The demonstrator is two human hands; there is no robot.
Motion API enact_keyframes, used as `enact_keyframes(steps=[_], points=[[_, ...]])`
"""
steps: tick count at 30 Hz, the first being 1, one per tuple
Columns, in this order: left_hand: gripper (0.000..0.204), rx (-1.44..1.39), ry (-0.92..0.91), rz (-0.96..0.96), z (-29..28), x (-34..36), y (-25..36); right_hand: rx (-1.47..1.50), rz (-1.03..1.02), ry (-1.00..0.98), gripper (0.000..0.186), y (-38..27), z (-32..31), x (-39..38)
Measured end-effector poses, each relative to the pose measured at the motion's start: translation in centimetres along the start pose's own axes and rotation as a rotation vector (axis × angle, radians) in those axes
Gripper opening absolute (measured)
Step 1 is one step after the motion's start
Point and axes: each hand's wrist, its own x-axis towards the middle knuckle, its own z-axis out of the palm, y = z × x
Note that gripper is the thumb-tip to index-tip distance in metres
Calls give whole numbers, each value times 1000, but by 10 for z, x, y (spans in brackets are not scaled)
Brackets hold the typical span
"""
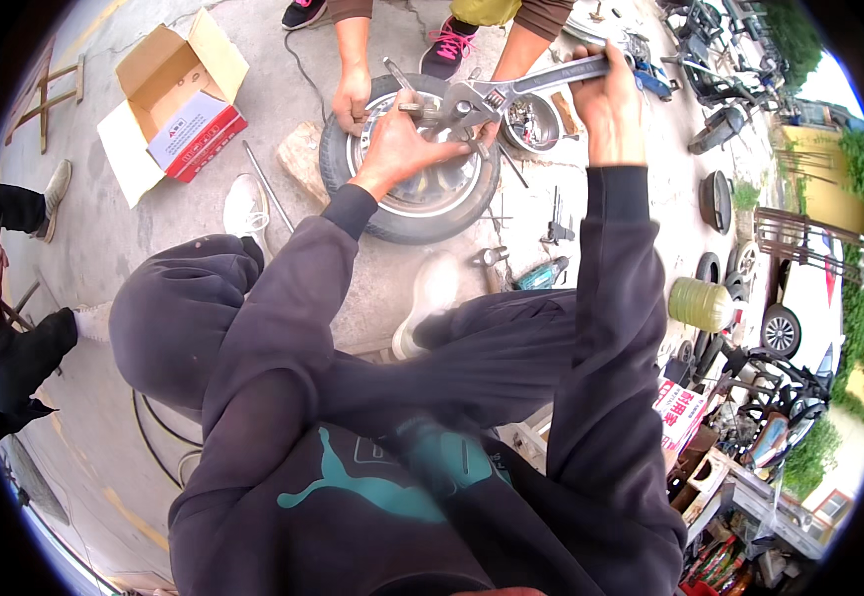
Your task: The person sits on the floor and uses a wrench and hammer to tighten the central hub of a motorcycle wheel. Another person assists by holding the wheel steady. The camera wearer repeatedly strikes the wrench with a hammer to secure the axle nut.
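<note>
My right hand is closed round the handle end of a large adjustable wrench. The wrench's jaws sit over the hub area of a wheel with a black tire, on a metal part. Over the wheel, my left hand curls its fingers at a metal bar-like piece beside the jaws, its thumb stretched toward the right. Exactly what the piece is cannot be made out. Another person's hand rests on the tire's far left side; their other hand is partly hidden behind the wrench.
A metal bowl of small parts stands right of the wheel, and a stone block touches its left. A teal power tool and a hammer lie nearer me. At left are an open cardboard box and a metal rod.
</note>
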Motion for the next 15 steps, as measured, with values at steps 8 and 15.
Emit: enact_keyframes(steps=[8,15], points=[[77,-168,54,28,12,10,-49,-952,-829,-924,22,51,35,-220],[77,-114,10,65,-6,-6,-13,-1577,-649,-903,28,79,187,-68]])
